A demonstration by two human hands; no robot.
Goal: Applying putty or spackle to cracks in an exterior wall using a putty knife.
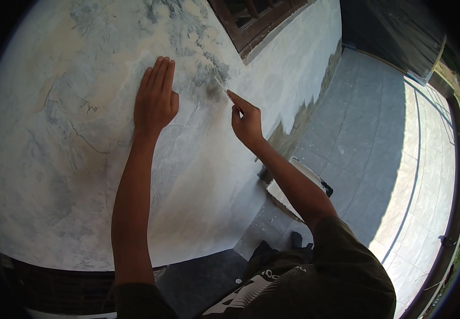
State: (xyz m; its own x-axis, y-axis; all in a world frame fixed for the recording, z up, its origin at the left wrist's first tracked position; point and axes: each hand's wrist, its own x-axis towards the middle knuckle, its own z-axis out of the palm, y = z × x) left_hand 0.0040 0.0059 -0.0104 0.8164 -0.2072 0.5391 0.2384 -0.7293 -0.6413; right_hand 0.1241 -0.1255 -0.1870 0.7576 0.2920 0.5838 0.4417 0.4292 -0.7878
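Note:
My left hand (156,98) lies flat against the patchy white-and-grey wall (182,186), its fingers stretched upward and close together. To its right, my right hand (247,119) is closed round a slim hand tool (231,95) with a narrow, pale tip. That tip meets the wall at a dark grey, rough patch (216,90); the tool's exact kind is too small to make out. Thin cracks run through the wall's surface below and left of my left hand.
A brown wooden window frame (243,40) is set in the wall at the upper right. Beneath my right forearm, a white-rimmed container (278,192) stands on the grey tiled floor (347,143). A dark sheet (395,32) hangs at the far right, near a sunlit strip of tiles (413,181).

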